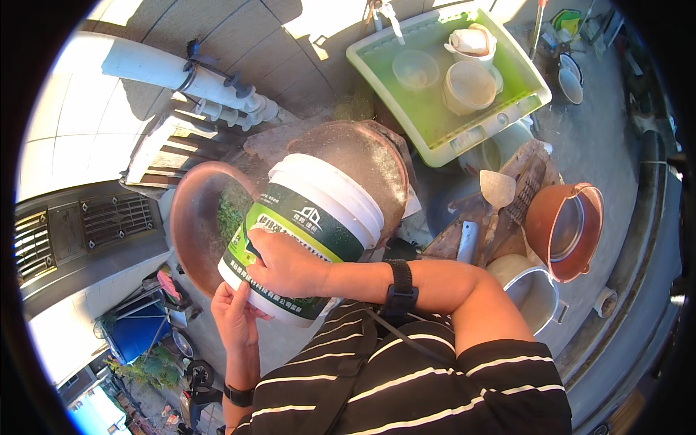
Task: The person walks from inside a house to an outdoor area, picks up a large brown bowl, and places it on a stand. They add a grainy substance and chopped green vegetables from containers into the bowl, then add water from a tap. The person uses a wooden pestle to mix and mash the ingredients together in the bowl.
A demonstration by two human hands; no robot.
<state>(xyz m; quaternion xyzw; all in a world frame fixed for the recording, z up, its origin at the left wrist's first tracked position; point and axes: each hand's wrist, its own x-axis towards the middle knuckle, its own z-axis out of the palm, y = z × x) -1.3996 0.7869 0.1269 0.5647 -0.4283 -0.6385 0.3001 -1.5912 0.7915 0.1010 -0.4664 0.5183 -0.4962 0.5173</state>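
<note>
A white plastic bucket (326,190) with a green printed label lies tilted on its side in front of me, against a round brown surface (348,141) with pale specks. My left hand (236,312) grips the bucket's base at the lower left, thumb on the outside. My right hand (285,261) is on the label, fingers curled round a small piece of whitish and dark green material that I cannot identify. Left of the bucket is a large terracotta-coloured basin (185,223) with green plant matter (231,212) in it.
A pale green tub (391,114) of greenish water holds plastic containers (470,87) under a tap (392,22). To the right are a scraper (496,190), a saw blade (467,242), a red-brown bucket (590,234) and a metal pot (530,293). White pipes (163,68) run along the wall.
</note>
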